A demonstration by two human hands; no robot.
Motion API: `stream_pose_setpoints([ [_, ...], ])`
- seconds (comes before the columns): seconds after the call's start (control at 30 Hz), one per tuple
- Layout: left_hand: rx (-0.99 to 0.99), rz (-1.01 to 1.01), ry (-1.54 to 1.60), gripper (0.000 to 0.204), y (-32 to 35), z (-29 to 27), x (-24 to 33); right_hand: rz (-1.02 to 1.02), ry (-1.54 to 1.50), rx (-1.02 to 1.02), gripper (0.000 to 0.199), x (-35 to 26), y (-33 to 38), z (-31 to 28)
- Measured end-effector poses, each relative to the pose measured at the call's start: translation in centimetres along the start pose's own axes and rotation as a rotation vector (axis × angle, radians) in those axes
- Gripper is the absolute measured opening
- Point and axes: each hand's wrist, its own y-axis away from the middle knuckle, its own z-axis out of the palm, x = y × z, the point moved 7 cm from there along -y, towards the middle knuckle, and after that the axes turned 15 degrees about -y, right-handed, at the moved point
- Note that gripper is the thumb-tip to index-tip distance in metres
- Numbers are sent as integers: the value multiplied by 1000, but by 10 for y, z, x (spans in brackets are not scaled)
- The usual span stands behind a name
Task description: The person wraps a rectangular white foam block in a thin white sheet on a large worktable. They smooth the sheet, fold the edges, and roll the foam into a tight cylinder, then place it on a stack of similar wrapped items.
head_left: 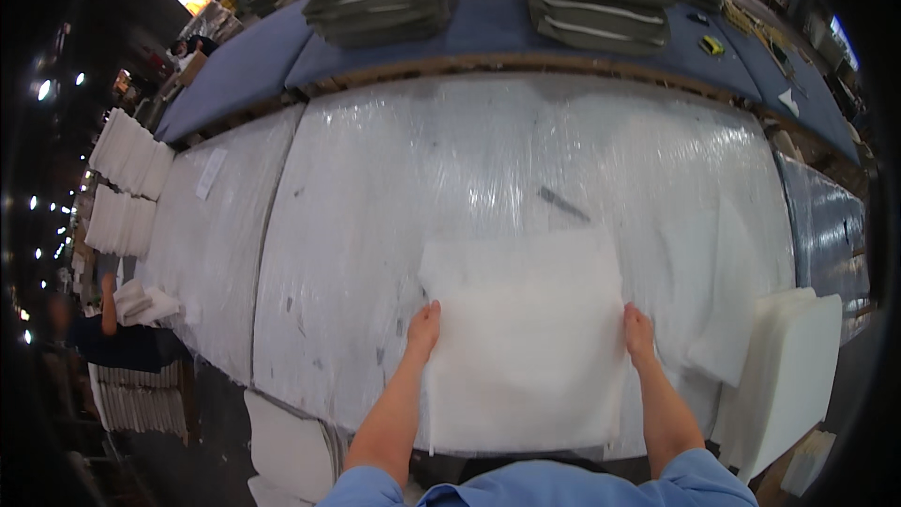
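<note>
At the near edge of the film-wrapped table, right of its middle in your head view, lies the white sheet you are handling. It looks plain, soft and matte against the glossy film, roughly rectangular, its lower edge nearly straight. Across its upper part a faint line parts a thinner-looking, slightly ragged far band from the smoother, brighter area nearer you; you cannot tell whether that is a fold or a second layer. Your left hand has its fingers curled in on the left side edge, and your right hand likewise grips the right one. Beyond the sheet's far edge rests a dark strip; white panels stand by the table's near right corner.
</note>
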Motion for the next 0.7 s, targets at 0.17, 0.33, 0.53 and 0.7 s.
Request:
stream_pose_setpoints([
  [0.17,30,-24,14,71,-5,11,38,-45,114,77,56,-21,0,17],
  [0.33,101,38,88,66,29,-16,44,-27,-56,46,57,-42,17,8],
  [0.53,-138,127,466,61,121,-64,28,-33,-277,-184,59,-44,82,-46],
  [0.7,-7,135,580,59,185,-80,-2,-345,-509,-294,66,-57,162,-54],
])
